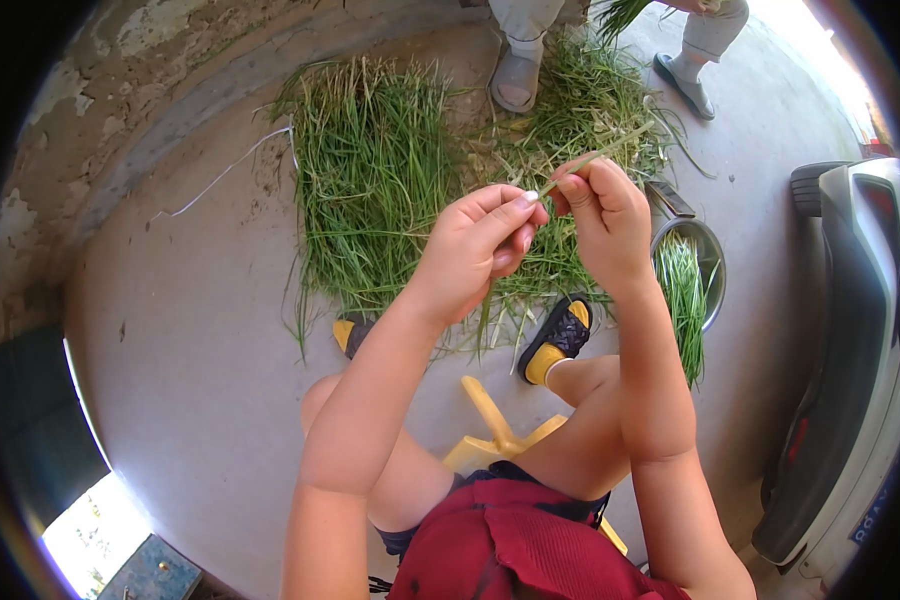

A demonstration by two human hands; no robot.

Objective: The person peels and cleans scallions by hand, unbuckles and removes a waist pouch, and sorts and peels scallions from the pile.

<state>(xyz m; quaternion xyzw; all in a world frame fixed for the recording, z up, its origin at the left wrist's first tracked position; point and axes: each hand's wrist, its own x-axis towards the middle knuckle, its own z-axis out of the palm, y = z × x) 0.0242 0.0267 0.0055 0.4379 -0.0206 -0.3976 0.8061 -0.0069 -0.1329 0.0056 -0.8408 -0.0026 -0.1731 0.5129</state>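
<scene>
My left hand (478, 250) is closed, thumb and fingers pinching the pale end of a thin green chive (550, 187). My right hand (606, 215) is also closed, its fingertips pinched on the green blade just beside it. Both hands are raised close together above the floor. Below and to the left lies a thick, neatly laid heap of long green chives (375, 180). Behind my right hand is a looser, messier pile (570, 110). Right of that hand, a metal bowl (718, 300) holds chives (680, 290) with white ends, their green tips hanging over the rim.
Another person's slippered feet (516, 78) stand beyond the piles. A yellow stool (490, 425) shows between my legs, and a white vehicle (860, 330) stands at right. A white cord (215, 180) lies on the concrete floor near a peeling wall (90, 100).
</scene>
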